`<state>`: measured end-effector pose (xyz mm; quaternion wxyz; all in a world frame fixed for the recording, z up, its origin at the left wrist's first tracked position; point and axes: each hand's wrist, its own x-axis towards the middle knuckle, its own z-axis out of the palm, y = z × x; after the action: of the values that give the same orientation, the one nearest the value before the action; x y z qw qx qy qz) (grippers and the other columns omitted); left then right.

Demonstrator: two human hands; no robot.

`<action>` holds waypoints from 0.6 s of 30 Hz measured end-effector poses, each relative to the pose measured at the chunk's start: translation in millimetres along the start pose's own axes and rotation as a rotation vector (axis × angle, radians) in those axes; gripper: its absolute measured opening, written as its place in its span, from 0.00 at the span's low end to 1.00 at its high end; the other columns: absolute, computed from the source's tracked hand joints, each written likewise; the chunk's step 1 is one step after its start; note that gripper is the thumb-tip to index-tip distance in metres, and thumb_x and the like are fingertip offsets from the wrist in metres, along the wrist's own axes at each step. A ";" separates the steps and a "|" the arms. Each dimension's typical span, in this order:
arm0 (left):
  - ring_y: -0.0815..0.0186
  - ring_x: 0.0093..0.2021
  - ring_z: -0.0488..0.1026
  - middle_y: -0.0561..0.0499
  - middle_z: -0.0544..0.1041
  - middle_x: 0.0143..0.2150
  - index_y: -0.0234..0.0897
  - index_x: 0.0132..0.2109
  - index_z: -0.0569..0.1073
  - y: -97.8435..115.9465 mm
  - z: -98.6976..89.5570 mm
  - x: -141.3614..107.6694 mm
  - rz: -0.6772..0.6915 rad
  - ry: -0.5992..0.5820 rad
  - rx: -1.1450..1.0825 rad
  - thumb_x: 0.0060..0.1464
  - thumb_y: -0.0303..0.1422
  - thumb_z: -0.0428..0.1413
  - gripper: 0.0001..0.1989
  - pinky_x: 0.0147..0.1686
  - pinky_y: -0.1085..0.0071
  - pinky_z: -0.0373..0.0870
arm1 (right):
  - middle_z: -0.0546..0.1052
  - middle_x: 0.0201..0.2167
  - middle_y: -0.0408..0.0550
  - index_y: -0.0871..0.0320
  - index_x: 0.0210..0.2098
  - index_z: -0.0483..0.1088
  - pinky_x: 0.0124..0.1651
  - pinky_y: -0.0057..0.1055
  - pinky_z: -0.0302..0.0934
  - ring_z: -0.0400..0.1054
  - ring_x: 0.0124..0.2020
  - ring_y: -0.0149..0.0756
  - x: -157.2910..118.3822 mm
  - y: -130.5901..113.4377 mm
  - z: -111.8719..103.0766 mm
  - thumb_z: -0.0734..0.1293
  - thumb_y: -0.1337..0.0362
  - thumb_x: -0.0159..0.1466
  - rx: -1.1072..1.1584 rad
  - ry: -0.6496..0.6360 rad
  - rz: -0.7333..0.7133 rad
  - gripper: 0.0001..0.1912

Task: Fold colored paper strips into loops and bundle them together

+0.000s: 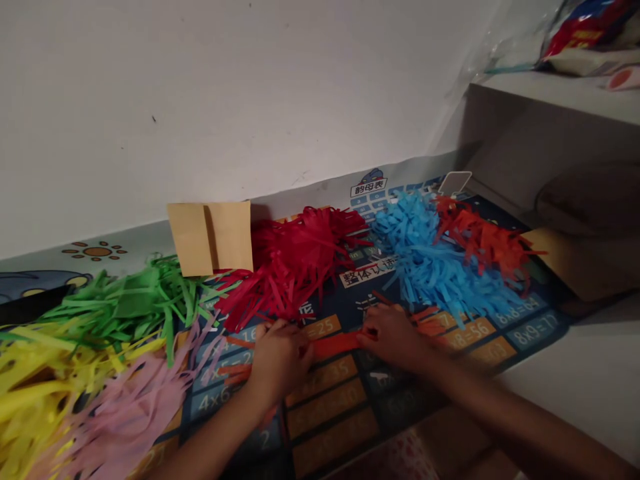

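Note:
Both hands grip a piece of orange fringed paper (336,345) low over the printed mat. My left hand (281,357) is closed on its left part, with cut strips sticking out past the fingers. Closed on its right part is my right hand (393,333), and more orange strips spread out beyond it. The paper between them looks flat and stretched. Just behind my left hand lies a bundle of red fringed paper (305,253). A blue fringed bundle (435,257) rests behind my right hand, with another orange fringed bundle (483,237) against its right side.
Green (137,297), yellow (35,373) and pink fringed paper (135,407) lie at the left. A folded tan card (230,237) stands by the white wall (250,100). At the right are a cardboard piece (575,267) and a shelf (565,93) holding packages.

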<state>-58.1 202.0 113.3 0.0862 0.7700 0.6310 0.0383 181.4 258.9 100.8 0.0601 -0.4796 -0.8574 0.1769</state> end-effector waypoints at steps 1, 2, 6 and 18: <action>0.58 0.38 0.71 0.49 0.79 0.30 0.39 0.26 0.76 1.3 -0.7 0.3 0.006 0.022 0.028 0.55 0.34 0.56 0.11 0.39 0.59 0.56 | 0.73 0.27 0.43 0.59 0.22 0.69 0.36 0.33 0.44 0.65 0.34 0.36 -0.5 -0.7 -3.1 0.70 0.63 0.59 -0.001 0.002 0.008 0.11; 0.57 0.39 0.70 0.49 0.78 0.31 0.40 0.28 0.76 2.7 -1.2 0.3 0.020 0.054 0.056 0.55 0.33 0.56 0.08 0.40 0.59 0.57 | 0.74 0.28 0.44 0.58 0.25 0.70 0.37 0.33 0.45 0.65 0.34 0.37 -1.9 -1.9 -6.6 0.71 0.63 0.58 -0.008 0.021 0.020 0.09; 0.56 0.44 0.68 0.51 0.77 0.36 0.43 0.36 0.76 8.4 0.5 -3.2 0.225 0.174 0.157 0.52 0.26 0.58 0.06 0.48 0.53 0.56 | 0.76 0.38 0.48 0.55 0.36 0.72 0.44 0.40 0.47 0.64 0.43 0.44 -15.1 -9.9 -15.6 0.72 0.62 0.59 -0.125 0.150 -0.149 0.07; 0.58 0.39 0.66 0.51 0.74 0.29 0.38 0.32 0.76 26.2 22.0 -6.8 0.327 0.262 0.223 0.57 0.32 0.55 0.07 0.57 0.47 0.52 | 0.76 0.38 0.47 0.55 0.37 0.72 0.51 0.45 0.46 0.63 0.45 0.42 -16.0 -17.9 -11.7 0.64 0.71 0.65 -0.304 0.162 -0.395 0.06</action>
<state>-30.5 188.6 96.8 -0.0894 0.8551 0.5041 0.0816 178.8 239.7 119.3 0.0892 -0.3190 -0.9435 -0.0079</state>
